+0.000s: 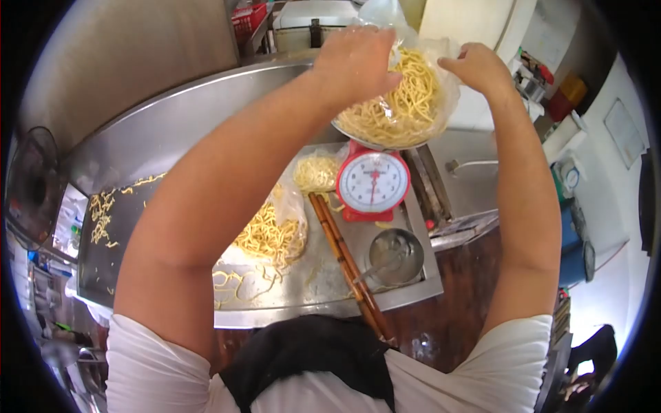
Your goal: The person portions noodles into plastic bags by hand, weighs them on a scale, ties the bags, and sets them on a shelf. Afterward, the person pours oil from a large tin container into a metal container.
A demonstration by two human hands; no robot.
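A clear plastic bag of yellow noodles [413, 89] rests on the pan of a red dial scale [374, 182]. My left hand [358, 62] is closed on the bag's upper left side. On the right, my right hand [475, 67] pinches the bag's edge between thumb and fingers. Left of the scale lies a smaller bag of noodles [317, 172]. Another open bag of noodles [272, 230] sits below it, partly hidden behind my left forearm.
Long wooden sticks [344, 261] lie across the steel tray's front rim [275, 316]. Beside them is a metal bowl [397, 257] with a ladle. Loose noodles [101, 217] are scattered at left, near a dark fan [38, 186]. A steel counter [468, 179] stands right.
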